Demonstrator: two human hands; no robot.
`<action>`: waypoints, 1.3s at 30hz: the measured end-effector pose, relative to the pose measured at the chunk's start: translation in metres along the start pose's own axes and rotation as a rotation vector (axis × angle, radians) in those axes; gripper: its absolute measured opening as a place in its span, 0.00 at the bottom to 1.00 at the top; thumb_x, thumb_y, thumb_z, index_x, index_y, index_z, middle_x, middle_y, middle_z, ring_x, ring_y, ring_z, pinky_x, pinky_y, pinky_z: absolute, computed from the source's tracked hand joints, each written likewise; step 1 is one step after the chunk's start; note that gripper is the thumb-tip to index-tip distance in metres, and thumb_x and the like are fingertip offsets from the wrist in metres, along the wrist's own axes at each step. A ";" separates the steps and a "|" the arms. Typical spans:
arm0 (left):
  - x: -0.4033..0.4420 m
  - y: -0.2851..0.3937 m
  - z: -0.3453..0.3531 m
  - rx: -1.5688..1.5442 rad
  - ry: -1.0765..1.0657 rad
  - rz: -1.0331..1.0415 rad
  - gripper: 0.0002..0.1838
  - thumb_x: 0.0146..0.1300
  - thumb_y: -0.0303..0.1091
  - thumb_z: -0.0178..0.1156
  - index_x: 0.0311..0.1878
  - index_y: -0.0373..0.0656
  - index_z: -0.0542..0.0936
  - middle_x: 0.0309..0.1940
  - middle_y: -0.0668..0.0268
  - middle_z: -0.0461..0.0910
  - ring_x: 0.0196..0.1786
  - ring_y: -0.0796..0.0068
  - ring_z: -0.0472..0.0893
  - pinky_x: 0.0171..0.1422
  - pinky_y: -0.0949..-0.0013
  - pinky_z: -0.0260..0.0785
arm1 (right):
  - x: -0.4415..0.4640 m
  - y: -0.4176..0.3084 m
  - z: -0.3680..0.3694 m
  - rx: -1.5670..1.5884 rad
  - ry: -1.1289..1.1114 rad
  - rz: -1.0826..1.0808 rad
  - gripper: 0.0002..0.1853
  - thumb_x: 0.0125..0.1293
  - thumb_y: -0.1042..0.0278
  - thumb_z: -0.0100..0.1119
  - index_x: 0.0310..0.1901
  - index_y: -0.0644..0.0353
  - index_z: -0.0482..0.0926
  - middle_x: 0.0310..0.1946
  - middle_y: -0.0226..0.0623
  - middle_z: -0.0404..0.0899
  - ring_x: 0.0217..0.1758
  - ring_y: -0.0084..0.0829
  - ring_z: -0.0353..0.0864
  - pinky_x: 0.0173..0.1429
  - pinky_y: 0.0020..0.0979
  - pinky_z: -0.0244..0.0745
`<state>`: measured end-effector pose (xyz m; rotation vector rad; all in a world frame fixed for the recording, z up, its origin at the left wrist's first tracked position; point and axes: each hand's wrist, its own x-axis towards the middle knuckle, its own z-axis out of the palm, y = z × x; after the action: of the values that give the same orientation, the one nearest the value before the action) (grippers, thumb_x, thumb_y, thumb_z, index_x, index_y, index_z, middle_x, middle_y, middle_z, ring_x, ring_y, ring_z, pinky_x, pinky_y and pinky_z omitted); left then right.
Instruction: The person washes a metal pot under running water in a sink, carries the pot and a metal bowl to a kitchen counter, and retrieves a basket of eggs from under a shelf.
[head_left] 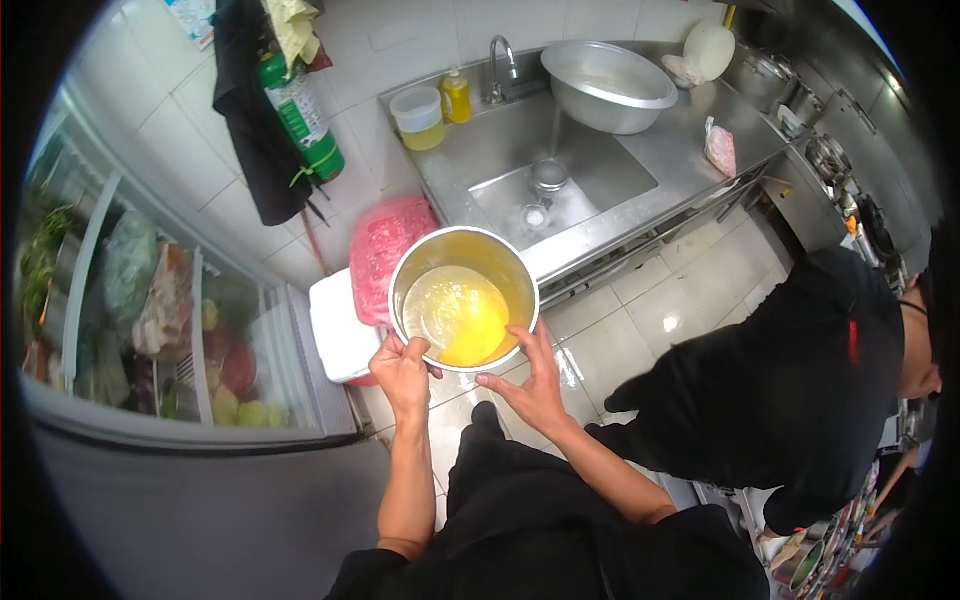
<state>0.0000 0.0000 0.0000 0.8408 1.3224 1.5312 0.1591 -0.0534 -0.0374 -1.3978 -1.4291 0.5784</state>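
A deep metal pot [408,262] is held up in front of me, tilted so that I see into it. Inside is a yellow and clear liquid [462,318] that looks like raw egg, with bubbles on top. My left hand [405,378] is closed on the near left of the rim, its thumb over the edge. On the near right, my right hand [535,388] grips the pot's side, with fingertips at the rim and the thumb below. Part of the fingers of both hands is hidden by the pot.
Ahead is a steel sink [590,180] with a faucet [500,65], large metal basin [610,90], soap bottle [456,98] and plastic tub [418,115]. A glass-door fridge [150,310] stands left, a red bag [390,250] behind the pot. A person in black [770,370] stands close at right.
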 end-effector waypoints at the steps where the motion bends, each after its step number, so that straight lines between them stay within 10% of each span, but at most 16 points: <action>1: -0.003 -0.001 0.006 0.012 -0.031 -0.005 0.11 0.50 0.20 0.54 0.16 0.40 0.65 0.11 0.65 0.69 0.10 0.78 0.69 0.13 0.75 0.62 | 0.001 0.001 -0.005 0.034 0.015 0.001 0.34 0.41 0.66 0.76 0.51 0.57 0.68 0.58 0.45 0.62 0.60 0.44 0.66 0.58 0.37 0.68; 6: 0.116 0.005 0.066 0.071 -0.145 0.063 0.13 0.51 0.20 0.55 0.15 0.40 0.65 0.10 0.66 0.68 0.10 0.80 0.69 0.12 0.76 0.58 | 0.119 0.037 0.035 0.094 0.130 0.021 0.16 0.40 0.74 0.75 0.31 0.64 0.76 0.41 0.39 0.73 0.45 0.31 0.76 0.47 0.30 0.73; 17: 0.269 -0.042 0.222 0.442 -0.224 0.150 0.15 0.52 0.31 0.58 0.14 0.36 0.68 0.07 0.63 0.68 0.10 0.75 0.69 0.16 0.69 0.62 | 0.291 0.170 0.048 0.371 0.342 0.076 0.15 0.42 0.71 0.75 0.30 0.64 0.77 0.34 0.39 0.76 0.37 0.30 0.78 0.39 0.29 0.71; 19: 0.285 -0.052 0.246 0.772 -0.195 0.323 0.14 0.52 0.36 0.61 0.20 0.36 0.72 0.13 0.61 0.74 0.18 0.70 0.76 0.24 0.68 0.67 | 0.315 0.191 0.034 0.327 0.207 0.213 0.12 0.47 0.81 0.70 0.31 0.66 0.75 0.39 0.33 0.72 0.43 0.23 0.75 0.51 0.25 0.73; 23: 0.293 -0.043 0.296 0.986 -0.242 0.343 0.21 0.51 0.46 0.64 0.39 0.38 0.75 0.34 0.54 0.79 0.32 0.61 0.81 0.36 0.63 0.72 | 0.357 0.229 0.018 0.407 0.111 0.392 0.12 0.49 0.69 0.71 0.30 0.64 0.76 0.29 0.30 0.76 0.34 0.21 0.75 0.41 0.23 0.71; 26: 0.319 -0.055 0.321 1.291 -0.514 0.514 0.39 0.49 0.56 0.64 0.63 0.51 0.65 0.59 0.50 0.64 0.54 0.48 0.73 0.52 0.54 0.69 | 0.380 0.262 0.009 0.581 0.047 0.610 0.16 0.51 0.60 0.71 0.30 0.63 0.77 0.23 0.27 0.76 0.29 0.19 0.74 0.35 0.21 0.68; 39: 0.377 -0.154 0.387 1.560 -0.766 0.479 0.31 0.50 0.48 0.66 0.57 0.47 0.72 0.59 0.56 0.68 0.56 0.51 0.71 0.59 0.54 0.64 | 0.406 0.367 0.020 0.956 -0.067 1.191 0.26 0.51 0.37 0.63 0.30 0.57 0.74 0.30 0.29 0.75 0.36 0.22 0.75 0.44 0.31 0.75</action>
<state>0.2540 0.4903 -0.1024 2.4836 1.5685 0.0095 0.3788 0.4083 -0.2333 -1.2541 -0.0660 1.7652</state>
